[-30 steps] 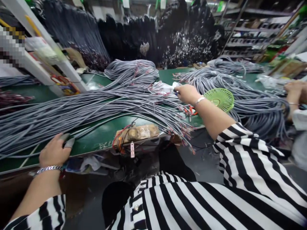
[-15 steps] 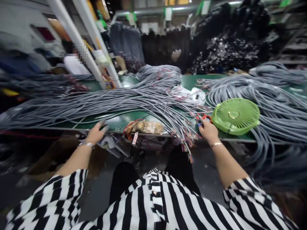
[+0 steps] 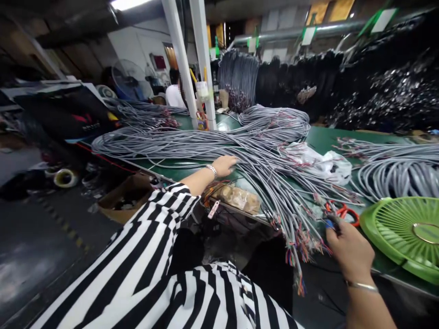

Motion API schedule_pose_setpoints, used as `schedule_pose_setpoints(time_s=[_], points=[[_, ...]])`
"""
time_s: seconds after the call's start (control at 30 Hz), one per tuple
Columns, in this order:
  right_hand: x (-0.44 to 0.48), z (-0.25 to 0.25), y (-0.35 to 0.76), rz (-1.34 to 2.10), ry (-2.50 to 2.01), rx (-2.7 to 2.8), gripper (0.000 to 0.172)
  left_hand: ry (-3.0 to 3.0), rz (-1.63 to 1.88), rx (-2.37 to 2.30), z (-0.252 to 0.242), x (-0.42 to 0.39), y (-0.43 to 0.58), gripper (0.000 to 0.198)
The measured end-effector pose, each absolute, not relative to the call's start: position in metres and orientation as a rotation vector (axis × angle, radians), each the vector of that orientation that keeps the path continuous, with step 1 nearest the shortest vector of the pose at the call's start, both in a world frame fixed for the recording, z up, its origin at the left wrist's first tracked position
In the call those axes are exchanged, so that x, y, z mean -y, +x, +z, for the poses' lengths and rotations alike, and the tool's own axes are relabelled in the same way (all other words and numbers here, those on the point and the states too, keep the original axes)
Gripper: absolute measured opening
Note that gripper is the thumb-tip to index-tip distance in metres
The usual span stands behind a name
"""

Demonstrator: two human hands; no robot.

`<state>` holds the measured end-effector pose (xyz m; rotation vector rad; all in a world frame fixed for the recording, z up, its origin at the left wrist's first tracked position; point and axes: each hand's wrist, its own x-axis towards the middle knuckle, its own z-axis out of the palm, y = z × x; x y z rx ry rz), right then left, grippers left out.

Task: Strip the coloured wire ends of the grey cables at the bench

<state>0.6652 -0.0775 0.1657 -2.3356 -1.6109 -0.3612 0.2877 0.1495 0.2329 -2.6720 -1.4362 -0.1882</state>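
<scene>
A long bundle of grey cables [image 3: 206,148] lies across the green table [image 3: 322,139], its stripped coloured ends fanning out over the near edge. My left hand [image 3: 224,165] lies on this bundle near the table edge, fingers curled over the cables. My right hand [image 3: 348,249] is at the front edge by the wire ends, closed on a small blue-tipped item that I cannot name. Red-handled scissors [image 3: 343,212] lie just beyond it.
A green fan [image 3: 404,233] lies flat at the right. A white plastic bag [image 3: 324,162] rests among the cables. A taped wooden block [image 3: 238,197] sits at the table edge. More grey coils [image 3: 398,171] lie right. White posts [image 3: 192,59] stand behind; a person works beyond them.
The view swung left. My right hand came back from the far cables to the front edge by the scissors. My left hand moved from the table edge up onto the cable bundle.
</scene>
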Motion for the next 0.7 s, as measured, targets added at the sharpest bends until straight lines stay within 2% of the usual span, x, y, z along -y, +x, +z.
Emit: schedule_pose_setpoints(time_s=[0.13,0.27,0.57,0.7], points=[[0.076,0.165,0.666,-0.36,-2.34,1.605,0.032,-2.512,-0.157,1.663,0.223,-0.164,0.299,0.046],[0.076,0.164,0.667,-0.359,-2.374,1.588,0.03,-2.544,-0.083,1.64,0.214,-0.16,0.287,0.046],[0.077,0.169,0.661,-0.322,-2.297,1.607,0.033,-2.696,0.008,1.492,0.231,-0.135,0.291,0.012],[0.077,0.166,0.664,-0.348,-2.243,1.602,0.033,-2.639,-0.151,1.519,0.26,-0.117,0.291,0.034]])
